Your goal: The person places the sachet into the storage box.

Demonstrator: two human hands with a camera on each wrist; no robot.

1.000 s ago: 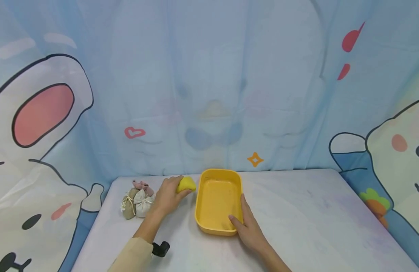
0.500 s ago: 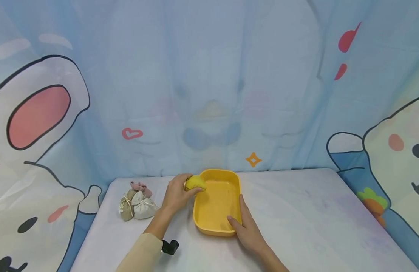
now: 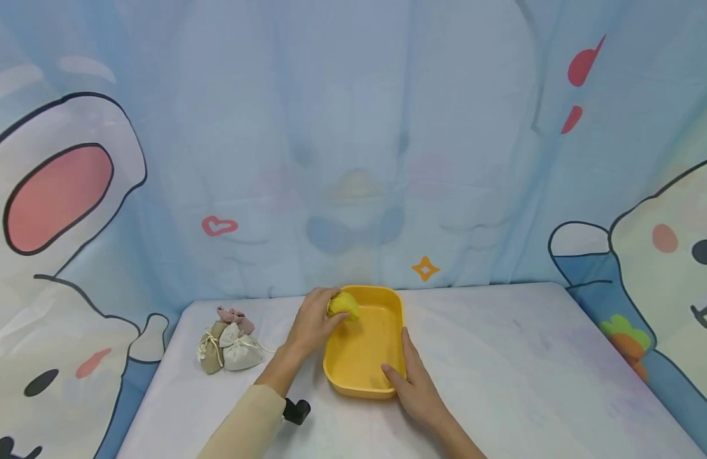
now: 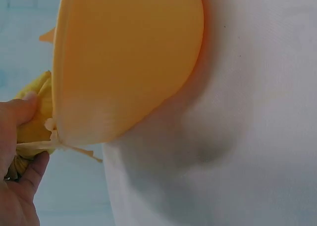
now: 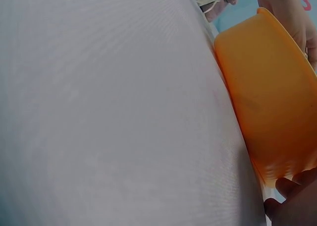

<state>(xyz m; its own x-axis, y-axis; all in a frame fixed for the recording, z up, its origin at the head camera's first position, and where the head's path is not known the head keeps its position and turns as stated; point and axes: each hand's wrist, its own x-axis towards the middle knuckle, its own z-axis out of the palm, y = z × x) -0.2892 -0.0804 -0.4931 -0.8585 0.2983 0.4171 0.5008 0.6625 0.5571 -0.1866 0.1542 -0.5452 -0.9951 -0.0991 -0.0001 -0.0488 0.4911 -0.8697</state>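
Over the far left corner of a yellow plastic tub [image 3: 361,358], my left hand [image 3: 312,325] grips a small yellow drawstring pouch [image 3: 345,306] between thumb and fingers. The left wrist view shows the pouch's pale cord [image 4: 37,144] hanging by the tub's rim. At the tub's near right side, my right hand [image 3: 419,390] holds the wall, its thumb over the rim and its fingers along the outside. The tub stands on the table with its opening up, and its visible floor is bare.
Left of the tub sit a brown pouch [image 3: 212,349], a white pouch [image 3: 241,350] and a pink pouch [image 3: 236,319], bunched together on the white-covered table [image 3: 502,370]. A blue printed curtain [image 3: 353,140] hangs right behind the table's far edge.
My left hand has carried the yellow pouch rightward, from beside the tub to over its far left corner. The right hand keeps its hold on the tub, and the other pouches stay put.
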